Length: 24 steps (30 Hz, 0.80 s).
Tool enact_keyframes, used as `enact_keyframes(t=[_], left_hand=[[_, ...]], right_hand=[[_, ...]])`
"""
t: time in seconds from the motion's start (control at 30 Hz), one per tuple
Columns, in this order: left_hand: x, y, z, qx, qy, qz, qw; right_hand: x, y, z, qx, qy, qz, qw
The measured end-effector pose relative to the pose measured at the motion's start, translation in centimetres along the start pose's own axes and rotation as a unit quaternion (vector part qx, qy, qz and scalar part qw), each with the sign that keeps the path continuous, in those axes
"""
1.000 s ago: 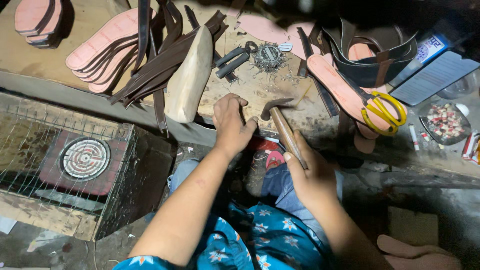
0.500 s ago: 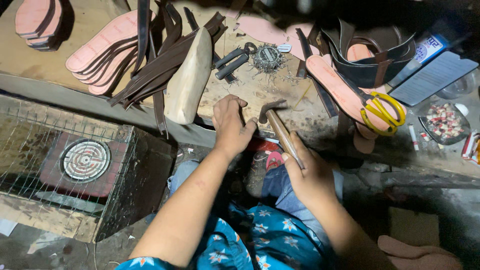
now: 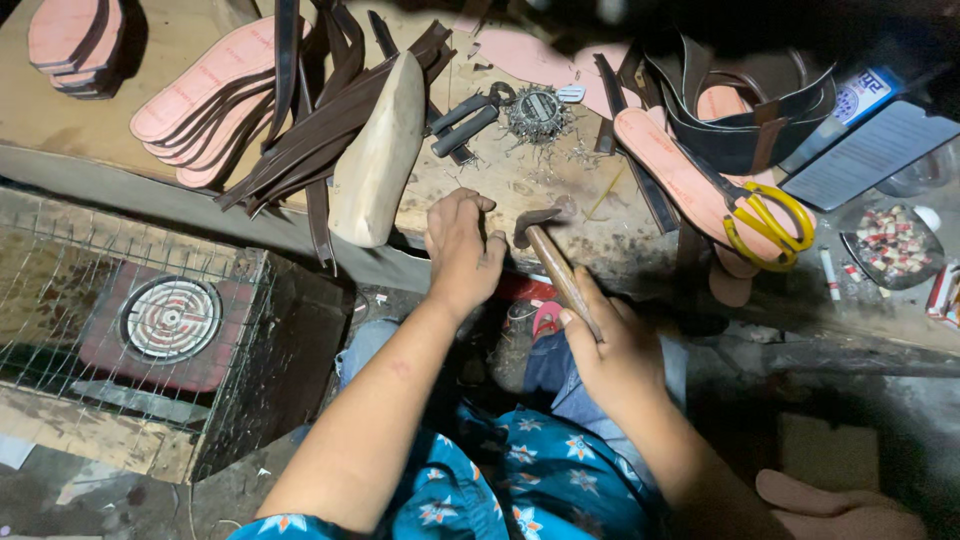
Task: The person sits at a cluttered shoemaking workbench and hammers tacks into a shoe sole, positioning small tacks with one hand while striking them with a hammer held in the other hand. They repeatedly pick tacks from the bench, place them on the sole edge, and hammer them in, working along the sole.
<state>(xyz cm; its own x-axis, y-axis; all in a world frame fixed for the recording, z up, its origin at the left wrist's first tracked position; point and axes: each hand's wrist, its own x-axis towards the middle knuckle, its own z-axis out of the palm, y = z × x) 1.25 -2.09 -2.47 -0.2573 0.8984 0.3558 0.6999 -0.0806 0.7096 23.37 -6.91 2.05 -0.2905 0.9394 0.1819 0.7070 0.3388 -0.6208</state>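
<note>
Workbench point(image 3: 100, 130) edge: right hand's point(image 3: 615, 350) hammer point(image 3: 556, 262), head away, up-left.

Left hand point(image 3: 462, 250) pressed flat — right hand point(image 3: 612, 350) fist-gripped.

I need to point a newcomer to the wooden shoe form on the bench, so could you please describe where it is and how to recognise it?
Start at the wooden workbench across the top of the view. Near its front edge, just left of the left hand, lies the shoe form, leaning against a fan of dark brown leather straps. It is the only pale, thick, solid wooden block there, unlike the flat pink soles beside it.
</note>
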Motion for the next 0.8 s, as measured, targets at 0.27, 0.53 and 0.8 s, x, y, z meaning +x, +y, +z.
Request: enact_keyframes(t=[0.27, 0.53, 0.8], left_hand=[[0.1, 0.2, -0.2, 0.004, 0.008, 0.007, 1.0], [0.2, 0.8, -0.1, 0.022, -0.006, -0.021, 1.0], [0.2, 0.8, 0.1, 0.021, 0.005, -0.014, 1.0]], right_hand=[[-0.1, 0.8, 0.4, 0.015, 0.022, -0.024, 0.999], [0.1, 1.7, 0.8, 0.041, 0.031, 0.0, 0.999], [-0.4, 0.9, -0.2, 0.025, 0.061, -0.002, 0.998]])
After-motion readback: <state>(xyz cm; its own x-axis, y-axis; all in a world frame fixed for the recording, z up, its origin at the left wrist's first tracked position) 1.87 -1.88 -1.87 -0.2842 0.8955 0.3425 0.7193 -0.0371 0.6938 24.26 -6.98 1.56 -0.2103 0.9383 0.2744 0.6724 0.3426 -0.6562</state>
